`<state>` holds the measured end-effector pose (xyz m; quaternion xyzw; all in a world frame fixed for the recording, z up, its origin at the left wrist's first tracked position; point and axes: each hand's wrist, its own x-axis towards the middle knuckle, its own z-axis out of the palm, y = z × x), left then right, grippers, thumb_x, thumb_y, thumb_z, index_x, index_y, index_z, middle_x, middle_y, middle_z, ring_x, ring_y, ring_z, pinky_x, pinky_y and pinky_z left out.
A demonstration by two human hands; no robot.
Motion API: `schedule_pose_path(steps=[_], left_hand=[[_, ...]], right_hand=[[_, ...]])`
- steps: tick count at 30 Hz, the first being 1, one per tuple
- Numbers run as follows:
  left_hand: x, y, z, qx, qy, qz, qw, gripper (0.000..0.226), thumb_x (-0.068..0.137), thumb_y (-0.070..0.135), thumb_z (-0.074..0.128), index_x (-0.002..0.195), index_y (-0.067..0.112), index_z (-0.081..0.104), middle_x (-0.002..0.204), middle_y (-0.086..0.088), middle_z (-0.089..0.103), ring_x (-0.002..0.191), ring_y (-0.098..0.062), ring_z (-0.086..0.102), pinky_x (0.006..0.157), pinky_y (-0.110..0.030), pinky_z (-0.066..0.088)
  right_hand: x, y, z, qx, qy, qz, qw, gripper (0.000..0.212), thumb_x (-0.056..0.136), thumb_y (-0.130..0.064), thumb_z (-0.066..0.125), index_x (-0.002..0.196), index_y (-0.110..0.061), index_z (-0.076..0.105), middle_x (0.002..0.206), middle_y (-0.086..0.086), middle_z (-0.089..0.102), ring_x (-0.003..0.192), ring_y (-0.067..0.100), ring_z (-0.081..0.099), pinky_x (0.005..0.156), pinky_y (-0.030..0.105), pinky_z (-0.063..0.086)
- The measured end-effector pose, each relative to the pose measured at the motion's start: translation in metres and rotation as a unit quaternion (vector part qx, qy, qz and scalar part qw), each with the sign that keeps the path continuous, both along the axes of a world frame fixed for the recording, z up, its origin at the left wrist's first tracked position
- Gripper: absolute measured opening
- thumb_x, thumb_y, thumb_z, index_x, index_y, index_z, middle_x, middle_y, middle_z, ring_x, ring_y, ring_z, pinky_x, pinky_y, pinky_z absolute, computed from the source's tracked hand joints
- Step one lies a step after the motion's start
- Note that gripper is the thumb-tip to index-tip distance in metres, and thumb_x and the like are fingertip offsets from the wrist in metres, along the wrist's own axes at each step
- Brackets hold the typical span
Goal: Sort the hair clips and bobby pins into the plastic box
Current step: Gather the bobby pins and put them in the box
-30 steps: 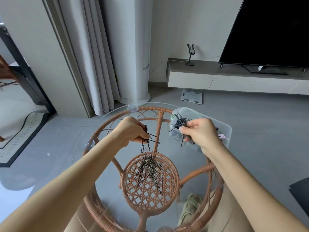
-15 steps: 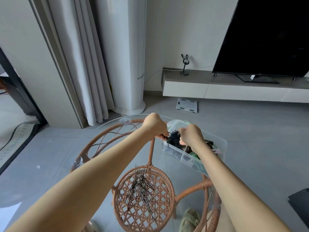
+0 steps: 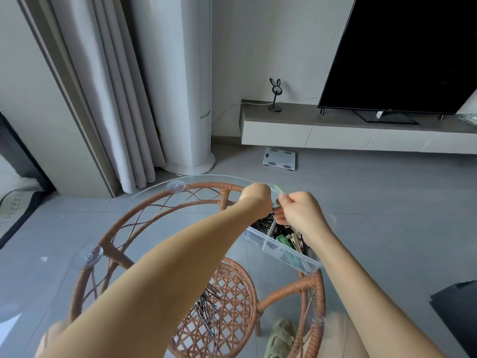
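Observation:
A clear plastic box (image 3: 305,263) stands on the round glass tabletop (image 3: 154,188), at its right side. Black bobby pins (image 3: 262,224) fill the box's left compartment, and green hair clips (image 3: 283,239) lie in the one beside it. My left hand (image 3: 256,198) and my right hand (image 3: 302,213) are curled close together above the box's far end. A black bunch of bobby pins sticks out below and between them, and both hands' fingers close on it. Another pile of loose bobby pins (image 3: 206,304) lies on the glass near me, partly hidden by my left forearm.
A rattan frame (image 3: 113,244) with a woven lower shelf (image 3: 232,301) carries the glass on clear suction cups (image 3: 90,257). A green slipper (image 3: 280,337) lies on the floor below. Farther off are a bathroom scale (image 3: 280,156), a TV unit (image 3: 335,133) and curtains (image 3: 116,99).
Both hands moved away from me and to the right, from above the loose pile to over the box's far end. The view tilted up and shifted with them.

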<state>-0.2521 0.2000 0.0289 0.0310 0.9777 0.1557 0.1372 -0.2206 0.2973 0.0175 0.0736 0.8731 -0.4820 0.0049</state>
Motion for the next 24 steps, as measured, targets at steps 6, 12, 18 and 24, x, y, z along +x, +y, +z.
schedule_pose_path(steps=[6,12,18,24], left_hand=[[0.0,-0.009,0.017,0.022,-0.101,-0.013,0.995,0.047,0.093,0.029,0.053,0.127,-0.003,0.046,0.117,-0.013,0.063,0.105,-0.024,0.065,0.068,-0.027,0.053],[0.006,-0.053,0.023,0.272,-0.083,0.116,0.952,0.019,0.088,0.011,0.055,0.1,0.002,0.066,0.102,-0.013,0.071,0.088,-0.021,0.071,0.079,-0.028,0.058],[0.084,-0.125,-0.022,0.111,0.097,0.069,0.987,0.03,0.093,0.024,0.048,0.099,0.006,0.071,0.105,-0.008,0.071,0.092,-0.025,0.066,0.087,-0.035,0.053],[0.143,-0.151,-0.107,0.076,0.087,0.037,0.993,0.048,0.1,0.038,0.02,0.141,0.022,0.039,0.153,0.004,0.028,0.146,-0.021,0.01,0.121,-0.038,0.003]], right_hand=[[0.006,-0.001,-0.008,0.011,-0.003,0.024,1.0,0.033,0.088,-0.021,0.046,0.07,-0.001,0.065,0.067,0.018,0.069,0.068,0.038,0.066,0.076,0.054,0.055],[0.034,-0.006,-0.001,0.029,0.033,0.028,0.999,0.029,0.086,-0.019,0.047,0.074,0.002,0.063,0.067,0.018,0.068,0.065,0.038,0.063,0.068,0.051,0.054],[0.088,-0.032,-0.034,0.189,-0.039,0.179,0.965,0.026,0.093,-0.019,0.045,0.085,-0.002,0.063,0.078,0.012,0.065,0.058,0.015,0.051,0.049,0.025,0.04],[0.085,-0.078,-0.071,0.264,-0.021,0.136,0.955,0.032,0.093,-0.026,0.048,0.119,-0.008,0.054,0.127,0.012,0.05,0.112,0.028,0.052,0.086,0.033,0.045]])
